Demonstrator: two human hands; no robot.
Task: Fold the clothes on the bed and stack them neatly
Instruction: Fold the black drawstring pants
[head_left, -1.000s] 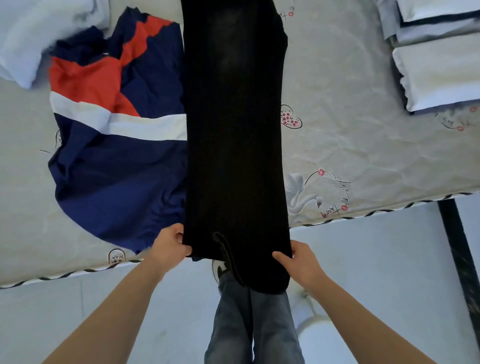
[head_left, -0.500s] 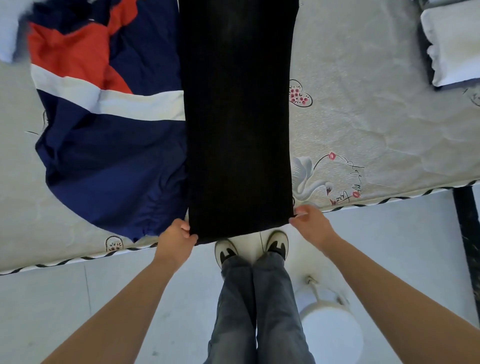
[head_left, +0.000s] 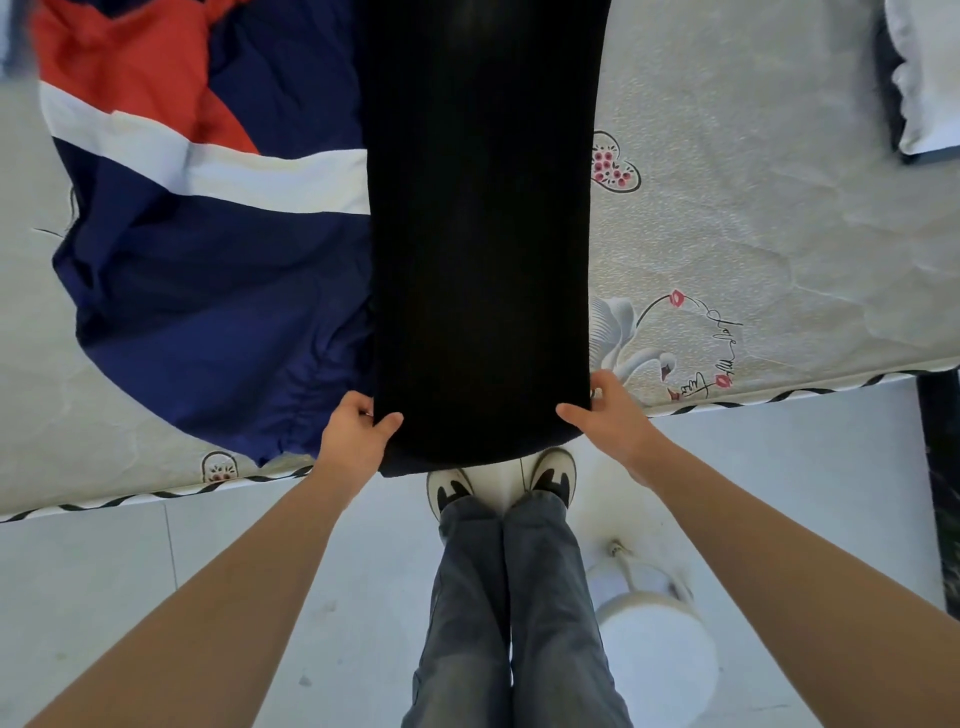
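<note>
Where the pale tiled floor (head_left: 130, 582) runs under the person's grey jeans (head_left: 511, 613) and black-and-white sneakers (head_left: 451, 491), a white round lidded bucket (head_left: 657, 654) stands below the right forearm, just beside the right leg; the floor under the left forearm is bare tile.

Just above that, both hands meet the near end of a long black ribbed garment (head_left: 483, 234). The left hand (head_left: 353, 441) pinches its left near corner, thumb on top of the cloth and fingers curled under the edge. The right hand (head_left: 608, 415) grips the right near corner in the same way, thumb lying across the top, fingers tucked beside and beneath the side edge. Between the two hands the garment's rounded near end hangs a little past the bed's black-and-white corded edge (head_left: 156, 493), over the sneakers.

Beyond the hands the garment lies flat and straight up the beige quilted mattress (head_left: 779, 234), its two long edges nearly parallel, and runs out of the top of the view. Left of the left hand a crumpled navy jacket with a white band and red panel (head_left: 208, 270) is spread out, its right side passing under the black garment's left edge. Right of the right hand the mattress shows bare, printed with a swan and hearts, all the way out to folded white clothes (head_left: 930, 78) at the far right corner, well apart from the black garment. A dark bed post (head_left: 940, 467) stands at the right edge.
</note>
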